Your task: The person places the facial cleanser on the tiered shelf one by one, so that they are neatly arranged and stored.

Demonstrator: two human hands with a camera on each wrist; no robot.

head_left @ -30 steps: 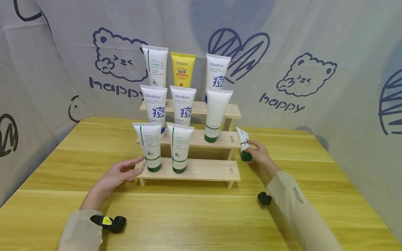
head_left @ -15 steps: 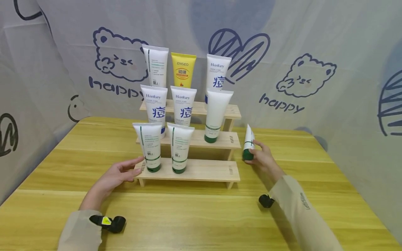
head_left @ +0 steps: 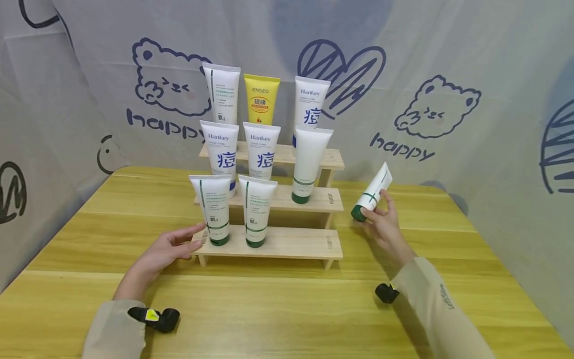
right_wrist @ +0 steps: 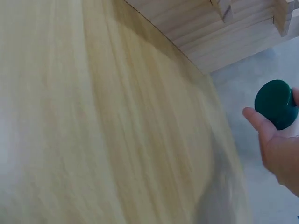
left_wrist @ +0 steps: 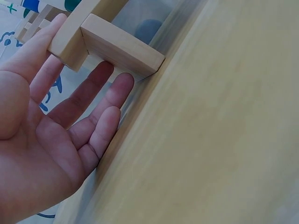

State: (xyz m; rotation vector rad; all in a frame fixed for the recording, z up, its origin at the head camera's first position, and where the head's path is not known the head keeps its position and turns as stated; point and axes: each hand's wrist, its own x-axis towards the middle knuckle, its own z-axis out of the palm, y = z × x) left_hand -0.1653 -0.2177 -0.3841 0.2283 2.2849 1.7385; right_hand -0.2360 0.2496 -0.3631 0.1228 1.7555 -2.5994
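My right hand (head_left: pixel 386 225) grips a white squeeze tube (head_left: pixel 373 193) with a green cap (right_wrist: pixel 276 103), to the right of the stand. The tube leans, cap down to the left and flat end up to the right. My left hand (head_left: pixel 166 252) rests against the left end of the lowest step of the wooden display stand (head_left: pixel 296 243); in the left wrist view its fingers are loosely extended beside the step's leg (left_wrist: pixel 124 46). Two white-and-green tubes, a left tube (head_left: pixel 214 209) and a middle tube (head_left: pixel 257 212), stand cap down on that step, its right part bare.
The middle step holds two blue-lettered tubes (head_left: pixel 261 149) and a white tube with a green cap (head_left: pixel 309 164). On the top step are a white tube (head_left: pixel 225 94), a yellow tube (head_left: pixel 261 99) and a blue-lettered tube (head_left: pixel 310 104). A printed cloth (head_left: pixel 350 25) hangs behind the table (head_left: pixel 269 314).
My right hand has moved right, away from the stand, with the tube. The tube has turned from leaning left to leaning right. My left hand has stayed at the stand.
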